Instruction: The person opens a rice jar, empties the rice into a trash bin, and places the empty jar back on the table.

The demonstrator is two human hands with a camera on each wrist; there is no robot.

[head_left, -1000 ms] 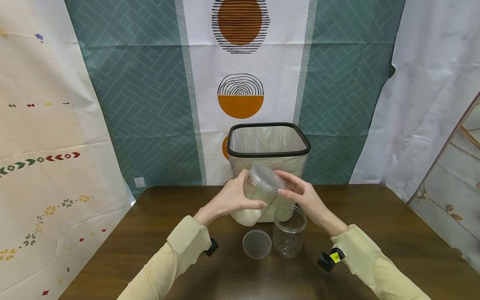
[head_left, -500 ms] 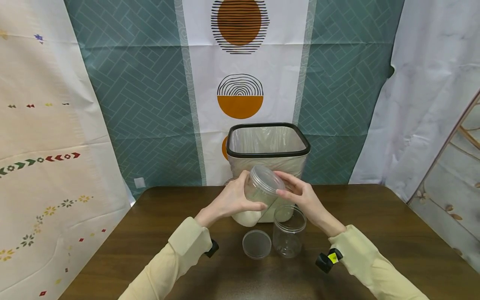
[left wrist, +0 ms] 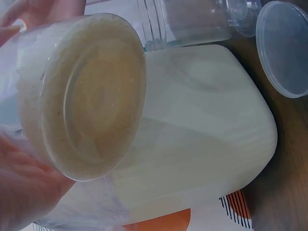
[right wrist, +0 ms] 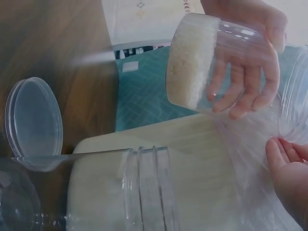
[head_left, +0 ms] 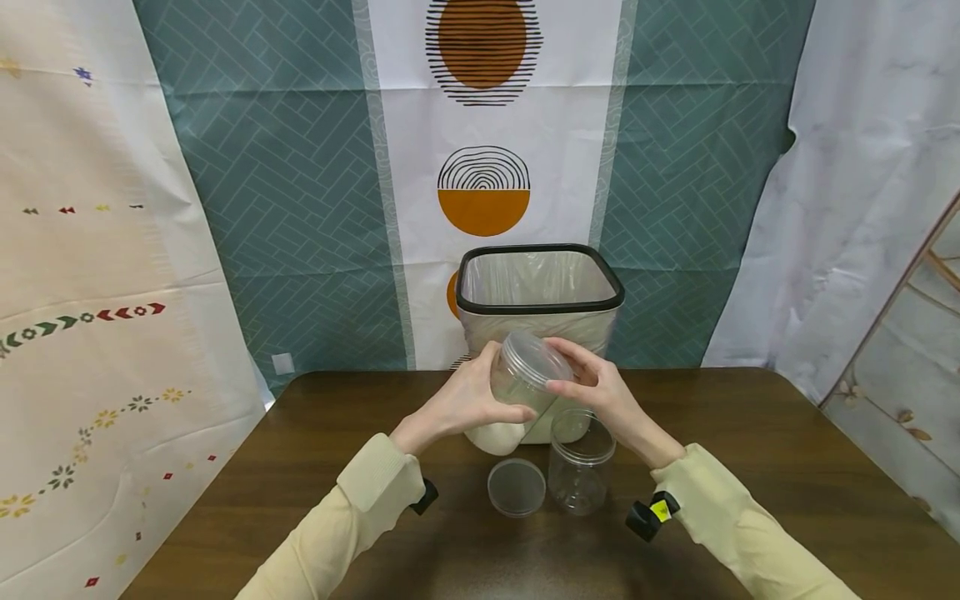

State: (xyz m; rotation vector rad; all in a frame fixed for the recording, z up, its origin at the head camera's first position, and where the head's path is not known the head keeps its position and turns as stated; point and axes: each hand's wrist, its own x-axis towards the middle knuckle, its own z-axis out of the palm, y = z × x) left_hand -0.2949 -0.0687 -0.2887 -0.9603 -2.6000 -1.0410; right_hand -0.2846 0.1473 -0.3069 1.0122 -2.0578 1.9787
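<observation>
A clear plastic jar (head_left: pixel 513 390) with white, rice-like grains (right wrist: pixel 190 62) in its bottom is held tilted above the table, its lid (head_left: pixel 536 357) up and to the right. My left hand (head_left: pixel 467 396) grips the jar's body, thumb and fingers spread round it. My right hand (head_left: pixel 603 392) holds the lid by its edge, thumb in front and fingers behind. The left wrist view shows the jar's round base (left wrist: pixel 98 101) from below. Under the hands, a second clear jar (head_left: pixel 581 471) stands without a lid, next to a loose translucent lid (head_left: pixel 517 488).
A pale bin (head_left: pixel 592 329) with a black rim and a plastic liner stands right behind the held jar. The dark wooden table (head_left: pixel 330 450) extends to both sides. Patterned cloths (head_left: pixel 300 192) hang behind and at the sides.
My right hand has turned slightly, its thumb shifting a little left along the lid edge. The left hand and the jar stay nearly still.
</observation>
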